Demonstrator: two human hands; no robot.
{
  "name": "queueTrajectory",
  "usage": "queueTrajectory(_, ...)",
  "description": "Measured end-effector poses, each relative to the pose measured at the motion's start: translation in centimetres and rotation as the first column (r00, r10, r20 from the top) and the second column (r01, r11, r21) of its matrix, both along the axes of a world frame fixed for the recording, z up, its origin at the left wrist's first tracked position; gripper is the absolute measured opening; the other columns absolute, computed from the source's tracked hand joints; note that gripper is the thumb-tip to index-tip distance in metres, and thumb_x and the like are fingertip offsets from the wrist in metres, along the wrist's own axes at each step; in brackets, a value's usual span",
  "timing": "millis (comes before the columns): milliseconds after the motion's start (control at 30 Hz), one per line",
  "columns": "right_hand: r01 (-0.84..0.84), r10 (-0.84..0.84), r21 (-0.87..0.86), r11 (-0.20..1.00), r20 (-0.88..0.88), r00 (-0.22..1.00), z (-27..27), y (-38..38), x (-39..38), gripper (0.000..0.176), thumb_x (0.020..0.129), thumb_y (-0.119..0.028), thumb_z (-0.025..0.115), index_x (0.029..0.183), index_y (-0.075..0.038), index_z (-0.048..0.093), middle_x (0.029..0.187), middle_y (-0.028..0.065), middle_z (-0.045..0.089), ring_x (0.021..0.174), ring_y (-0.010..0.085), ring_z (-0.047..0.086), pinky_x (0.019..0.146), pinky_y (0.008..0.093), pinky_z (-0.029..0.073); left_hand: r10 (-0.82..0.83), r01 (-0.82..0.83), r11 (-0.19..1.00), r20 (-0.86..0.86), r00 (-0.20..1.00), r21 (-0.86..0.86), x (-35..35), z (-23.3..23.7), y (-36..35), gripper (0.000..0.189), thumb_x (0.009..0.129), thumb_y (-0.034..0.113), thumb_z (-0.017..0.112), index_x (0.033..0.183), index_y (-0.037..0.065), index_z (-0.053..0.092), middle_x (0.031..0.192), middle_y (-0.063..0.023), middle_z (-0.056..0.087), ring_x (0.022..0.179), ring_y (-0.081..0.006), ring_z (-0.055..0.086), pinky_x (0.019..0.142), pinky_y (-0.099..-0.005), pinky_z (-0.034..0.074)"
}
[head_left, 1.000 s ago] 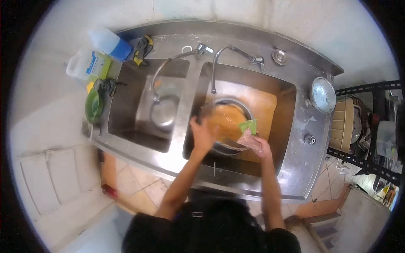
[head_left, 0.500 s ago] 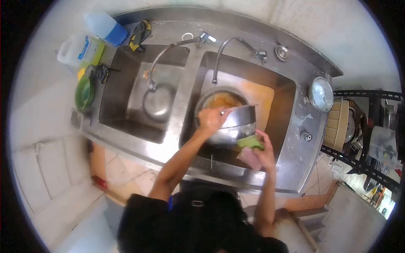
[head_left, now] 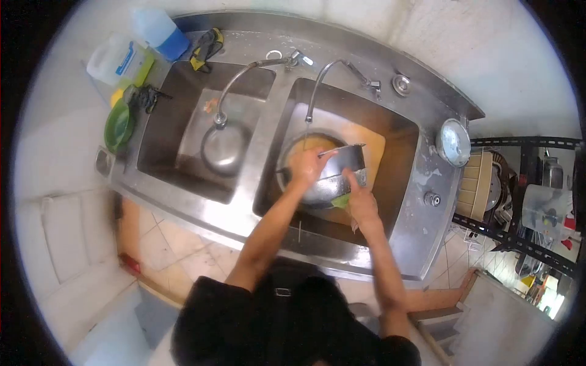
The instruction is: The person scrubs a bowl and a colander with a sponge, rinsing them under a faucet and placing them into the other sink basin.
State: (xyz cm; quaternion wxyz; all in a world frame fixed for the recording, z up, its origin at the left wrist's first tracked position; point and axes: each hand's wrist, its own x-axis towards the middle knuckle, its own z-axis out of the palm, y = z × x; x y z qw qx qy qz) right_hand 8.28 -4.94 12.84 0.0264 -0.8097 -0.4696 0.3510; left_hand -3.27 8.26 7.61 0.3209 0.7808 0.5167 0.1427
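In the right basin, my left hand [head_left: 307, 166] grips the edge of a metal box-like piece [head_left: 342, 160], which is tilted over a round pot [head_left: 300, 146] holding orange-brown liquid. My right hand [head_left: 361, 204] is against the lower right side of that piece, its fingers closed around a green sponge [head_left: 341, 200] that sticks out at the left. Most of the sponge is hidden by the hand. The curved faucet [head_left: 311, 104] hangs over the pot, with a thin stream of water below its tip.
The left basin [head_left: 189, 146] has a round metal lid or pan [head_left: 226, 148] under another faucet [head_left: 220, 116]. Detergent jugs [head_left: 162, 36] and a green bowl [head_left: 119, 124] stand at the left. A metal bowl [head_left: 453, 143] sits on the right edge, beside a black rack [head_left: 519, 141].
My right hand has moved up and left onto the metal piece, and less of the sponge shows. A pinkish cloth below it is now mostly hidden. The view has shifted slightly.
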Motion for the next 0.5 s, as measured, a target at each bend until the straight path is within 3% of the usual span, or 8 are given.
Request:
queueTrajectory(100, -0.032, 0.047, -0.135, 0.99, 0.113, 0.992, -1.6, 1.2, -0.5, 0.063, 0.085, -0.004, 0.051, 0.139, -0.029, 0.03, 0.102, 0.0263, 0.062, 0.096, 0.0422, 0.061, 0.084, 0.05, 0.049, 0.034, -0.03, 0.988, 0.025, 0.999, -0.149, -0.2, -0.2, 0.8, 0.049, 0.08, 0.06, 0.059, 0.087, 0.013, 0.073, 0.069, -0.0142, 0.066, 0.07, -0.0337, 0.065, 0.065, -0.0437, 0.049)
queueTrajectory(167, -0.065, 0.082, -0.141, 0.988, 0.117, 0.99, -2.5, 1.0, -0.9, 0.058, 0.082, -0.005, 0.054, 0.133, -0.025, 0.037, 0.097, 0.0261, 0.062, 0.094, 0.0434, 0.061, 0.082, 0.0511, 0.048, -0.016, 0.023, 0.994, -0.075, 0.997, 0.104, -0.4, -3.1, 1.0, 0.049, 0.081, 0.059, 0.059, 0.085, 0.012, 0.073, 0.07, -0.0147, 0.066, 0.07, -0.0324, 0.065, 0.065, -0.0431, 0.049)
queueTrajectory(200, -0.091, 0.109, -0.149, 0.985, 0.121, 0.987, -3.1, 0.7, -1.0, 0.052, 0.078, -0.006, 0.057, 0.127, -0.021, 0.044, 0.092, 0.0259, 0.062, 0.091, 0.0447, 0.06, 0.081, 0.0523, 0.047, -0.003, 0.01, 0.994, -0.067, 0.998, 0.107, -0.9, -2.5, 2.5, 0.049, 0.081, 0.059, 0.059, 0.085, 0.012, 0.073, 0.07, -0.0147, 0.066, 0.07, -0.0324, 0.065, 0.065, -0.0431, 0.049)
queueTrajectory(267, -0.103, 0.114, -0.129, 0.986, 0.084, 0.99, -6.9, -3.9, -1.2, 0.037, 0.082, -0.009, 0.053, 0.117, -0.017, 0.052, 0.092, 0.0245, 0.063, 0.091, 0.0452, 0.06, 0.081, 0.0525, 0.047, 0.319, -0.246, 0.916, 0.2, 0.927, -0.318, -2.3, -1.3, 6.1, 0.05, 0.08, 0.058, 0.06, 0.084, 0.01, 0.073, 0.072, -0.0168, 0.065, 0.073, -0.0341, 0.064, 0.067, -0.044, 0.049)
queueTrajectory(300, -0.114, 0.127, -0.123, 0.986, 0.102, 0.987, -9.2, -5.5, -0.6, 0.037, 0.082, -0.009, 0.053, 0.117, -0.017, 0.052, 0.092, 0.0245, 0.063, 0.091, 0.0452, 0.06, 0.081, 0.0525, 0.047, 0.329, -0.253, 0.915, 0.218, 0.919, -0.314, -1.2, -0.6, 7.6, 0.05, 0.08, 0.058, 0.06, 0.084, 0.01, 0.073, 0.072, -0.0168, 0.065, 0.073, -0.0341, 0.064, 0.067, -0.044, 0.049)
queueTrajectory(367, 0.094, -0.095, 0.013, 0.996, 0.149, 0.984, -13.0, -8.8, -1.3, 0.027, 0.083, -0.01, 0.049, 0.108, -0.014, 0.058, 0.093, 0.0244, 0.063, 0.092, 0.0441, 0.06, 0.08, 0.0522, 0.048, 0.178, -0.171, 0.98, 0.076, 0.981, -0.099, -1.0, 0.1, 8.5, 0.05, 0.083, 0.057, 0.057, 0.088, 0.01, 0.073, 0.081, -0.0183, 0.068, 0.079, -0.0359, 0.065, 0.068, -0.0443, 0.049)
queueTrajectory(467, 0.133, -0.132, -0.03, 0.991, 0.038, 0.991, -10.9, -6.5, -0.7, 0.018, 0.089, -0.016, 0.051, 0.1, -0.006, 0.061, 0.094, 0.0237, 0.064, 0.092, 0.0426, 0.061, 0.081, 0.0489, 0.049, 0.183, -0.185, 0.982, 0.045, 0.982, 0.04, 1.0, 2.3, 6.7, 0.049, 0.08, 0.057, 0.061, 0.083, 0.009, 0.071, 0.075, -0.0183, 0.066, 0.078, -0.0392, 0.064, 0.069, -0.0471, 0.048)
queueTrajectory(500, 0.135, -0.134, -0.024, 0.991, 0.043, 0.99, -9.9, -6.2, -0.4, 0.018, 0.089, -0.016, 0.051, 0.1, -0.006, 0.061, 0.094, 0.0237, 0.064, 0.092, 0.0426, 0.061, 0.081, 0.0489, 0.049, 0.181, -0.182, 0.983, 0.07, 0.981, -0.002, 1.0, 2.3, 6.5, 0.047, 0.081, 0.056, 0.061, 0.08, 0.01, 0.071, 0.076, -0.0195, 0.066, 0.079, -0.04, 0.064, 0.069, -0.0478, 0.048)
